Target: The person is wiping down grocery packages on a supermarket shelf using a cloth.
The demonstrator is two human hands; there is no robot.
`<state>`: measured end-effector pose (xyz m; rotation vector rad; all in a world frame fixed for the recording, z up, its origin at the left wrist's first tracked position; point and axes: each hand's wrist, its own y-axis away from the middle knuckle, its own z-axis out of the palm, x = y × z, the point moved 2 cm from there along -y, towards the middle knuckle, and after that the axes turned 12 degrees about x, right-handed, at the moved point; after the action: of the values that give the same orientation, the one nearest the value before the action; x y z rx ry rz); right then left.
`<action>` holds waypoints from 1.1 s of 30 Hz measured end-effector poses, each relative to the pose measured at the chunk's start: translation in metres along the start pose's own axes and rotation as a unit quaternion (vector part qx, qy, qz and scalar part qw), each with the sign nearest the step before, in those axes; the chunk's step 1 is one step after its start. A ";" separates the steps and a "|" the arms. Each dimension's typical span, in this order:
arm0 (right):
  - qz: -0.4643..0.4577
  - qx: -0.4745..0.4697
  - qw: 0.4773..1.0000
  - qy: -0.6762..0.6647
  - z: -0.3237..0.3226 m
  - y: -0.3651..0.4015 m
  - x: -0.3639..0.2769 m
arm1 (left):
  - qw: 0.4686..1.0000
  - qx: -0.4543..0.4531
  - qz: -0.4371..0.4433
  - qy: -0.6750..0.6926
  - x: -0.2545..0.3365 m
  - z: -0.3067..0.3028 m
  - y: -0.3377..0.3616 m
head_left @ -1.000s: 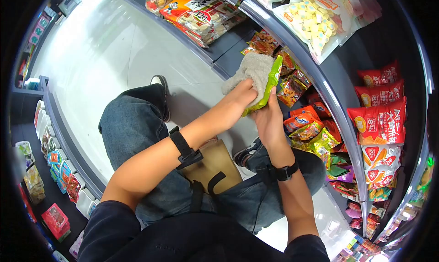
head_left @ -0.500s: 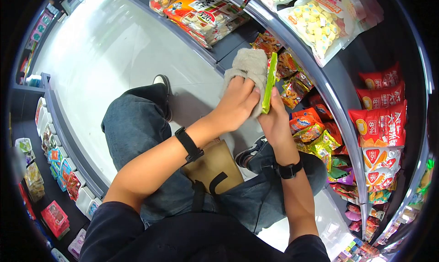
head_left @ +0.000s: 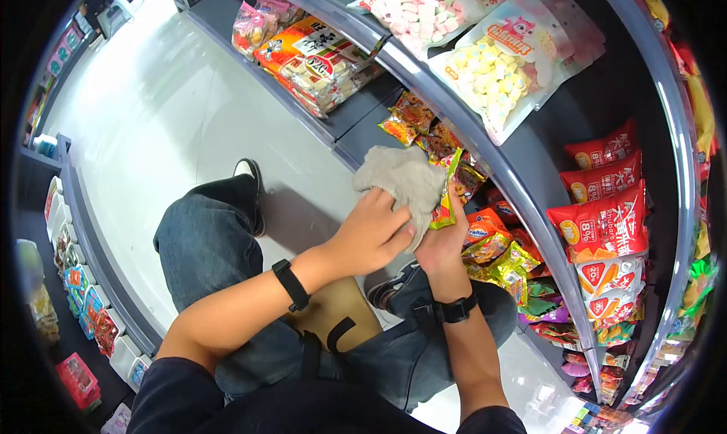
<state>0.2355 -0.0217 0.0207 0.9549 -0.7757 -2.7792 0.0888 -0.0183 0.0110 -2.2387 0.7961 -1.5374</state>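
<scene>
My left hand [head_left: 372,233] grips a grey cloth [head_left: 400,178], fingers curled into its lower part. Held in my right hand [head_left: 443,241] is a small green and red snack packet [head_left: 448,192], tilted and seen nearly edge-on. The cloth lies against the packet's left side. My right fingers are partly hidden behind the packet. Just beyond both hands, small orange snack packets [head_left: 413,112] lie on the low shelf. Below them, close to my right wrist, are yellow packets [head_left: 509,269] and an orange-red packet [head_left: 486,226].
A curved shelf rail [head_left: 500,173] runs close to my right hand. Above it stand a bag of yellow candies [head_left: 492,78] and red snack bags [head_left: 602,222]. A large orange bag [head_left: 314,63] sits at the shelf's far end. My knees flank a tan box [head_left: 344,313]. Another shelf [head_left: 113,267] curves along the left.
The view has shifted a little. The cloth has opened out into a looser shape, and the packet has turned to show more of its printed face. Both hands keep their holds.
</scene>
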 end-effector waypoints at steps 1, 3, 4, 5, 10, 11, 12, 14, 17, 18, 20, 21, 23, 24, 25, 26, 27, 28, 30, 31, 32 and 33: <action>-0.003 -0.004 1.000 0.001 0.000 0.000 -0.002 | 1.000 -0.009 0.021 -0.007 0.002 -0.001 0.000; -0.030 -0.009 0.998 0.047 0.000 0.001 -0.005 | 0.999 -0.018 0.028 -0.036 0.001 -0.003 -0.003; -0.025 -0.045 0.997 0.054 -0.002 0.004 -0.006 | 0.998 -0.014 0.021 -0.061 0.001 -0.005 -0.006; -0.026 -0.055 0.997 0.056 -0.009 0.003 -0.007 | 0.996 -0.010 0.014 -0.087 0.000 -0.007 -0.009; -0.002 -0.058 0.993 0.100 -0.040 0.016 -0.007 | 0.971 -0.035 -0.233 -0.036 -0.026 0.012 -0.006; 0.001 -0.056 0.993 0.108 -0.043 0.021 -0.011 | 0.915 0.041 -0.395 0.073 -0.029 0.016 -0.005; 0.013 -0.068 0.994 0.078 -0.045 0.025 -0.016 | 0.916 0.036 -0.394 0.072 -0.038 0.021 -0.003; 0.026 -0.064 0.997 0.026 -0.057 0.024 -0.023 | 0.868 0.087 -0.409 0.268 -0.052 0.030 0.001; 0.050 -0.031 0.998 -0.036 -0.083 0.024 -0.028 | 0.821 0.069 -0.469 0.317 -0.030 0.032 -0.003; 0.043 -0.045 0.998 -0.018 -0.077 0.024 -0.031 | 0.813 0.053 -0.512 0.272 -0.014 0.025 -0.010; 0.036 -0.062 0.997 -0.030 -0.084 0.020 -0.033 | 0.805 0.030 -0.520 0.284 -0.016 0.034 -0.007; 0.047 -0.094 0.994 -0.043 -0.088 0.020 -0.038 | 0.796 0.025 -0.525 0.302 -0.016 0.041 -0.005; 0.034 -0.060 0.998 -0.011 -0.106 0.017 -0.041 | 0.786 0.015 -0.513 0.345 0.007 0.046 -0.013; 0.057 -0.055 0.997 0.018 -0.117 0.014 -0.042 | 0.795 -0.016 -0.501 0.341 0.001 0.052 -0.008; 0.083 -0.037 0.995 0.027 -0.126 0.014 -0.041 | 0.806 -0.044 -0.486 0.336 -0.005 0.057 -0.002; 0.085 -0.004 0.994 0.064 -0.128 0.020 -0.041 | 0.799 -0.064 -0.492 0.339 -0.010 0.062 0.005; 0.089 0.025 0.990 0.103 -0.127 0.025 -0.044 | 0.806 -0.043 -0.492 0.326 -0.016 0.066 0.008; 0.071 0.027 0.990 0.119 -0.133 0.027 -0.045 | 0.814 -0.019 -0.492 0.310 -0.021 0.068 0.011; 0.077 -0.006 0.990 0.121 -0.146 0.027 -0.051 | 0.814 -0.004 -0.501 0.295 -0.022 0.073 0.008; 0.072 -0.001 0.991 0.113 -0.150 0.031 -0.055 | 0.827 -0.002 -0.487 0.283 -0.020 0.075 0.005; 0.048 0.021 0.995 0.091 -0.146 0.039 -0.064 | 0.827 -0.012 -0.487 0.280 -0.019 0.076 0.003; 0.024 0.043 0.996 0.069 -0.146 0.045 -0.069 | 0.835 -0.026 -0.480 0.268 -0.018 0.077 0.001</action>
<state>0.3752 -0.1061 -0.0176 1.1131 -0.8920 -2.6249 0.1547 -0.0129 -0.0320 -2.3794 -0.3218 -2.6702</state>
